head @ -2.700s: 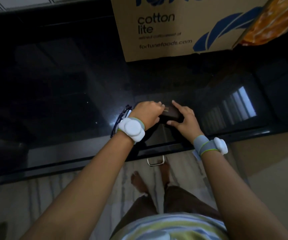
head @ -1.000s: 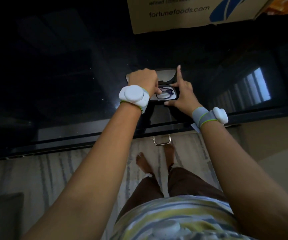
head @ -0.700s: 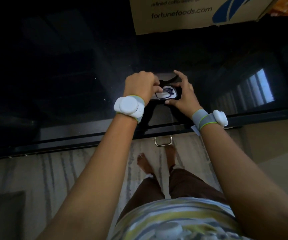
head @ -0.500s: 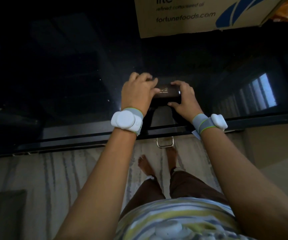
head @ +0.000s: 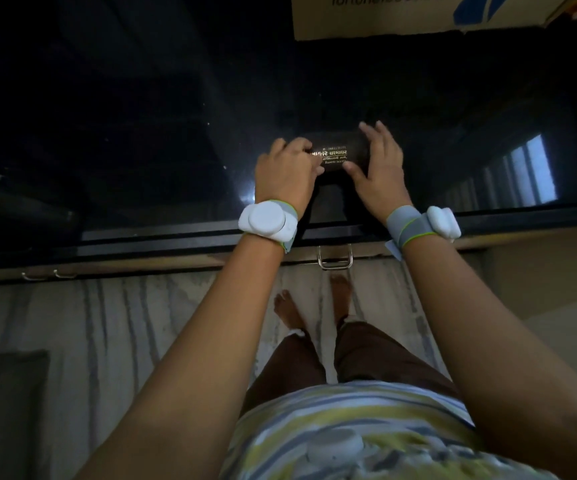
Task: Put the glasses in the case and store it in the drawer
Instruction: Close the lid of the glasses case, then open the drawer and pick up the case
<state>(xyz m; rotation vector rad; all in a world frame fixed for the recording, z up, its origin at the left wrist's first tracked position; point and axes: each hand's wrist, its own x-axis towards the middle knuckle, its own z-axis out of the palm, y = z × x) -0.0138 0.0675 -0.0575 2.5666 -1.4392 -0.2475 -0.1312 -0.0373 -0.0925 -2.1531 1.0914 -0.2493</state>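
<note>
A: What were the fingers (head: pixel 301 147) doing just then?

B: The left hand (head: pixel 285 171) had its fingers curled over the left end of the case (head: pixel 339 152), pressing down on it. The right hand (head: pixel 379 161) sat at the other end with its fingers spread and only half bent, thumb against the near edge, more steadying the case than gripping it

A: And that was different from a moment earlier?

B: Yes. A second before, the lid stood up and the glasses showed inside, one finger of the right hand propping the lid. Half a second before, the lid was already down under both hands. Here it lay shut, gold lettering facing up, and the glasses were out of sight, so presumably inside

A: Where was the case itself?

B: Flat on the dark glossy counter (head: pixel 141 133), near its front edge, well short of the cardboard box (head: pixel 401 15) at the back

A: So what did that leave?

B: I judged the first half done. The drawer handle (head: pixel 335 258) hung just below the counter edge, between the wrists, and the drawer looked closed. One hand would need to free itself and pull it before the case could go in
</note>
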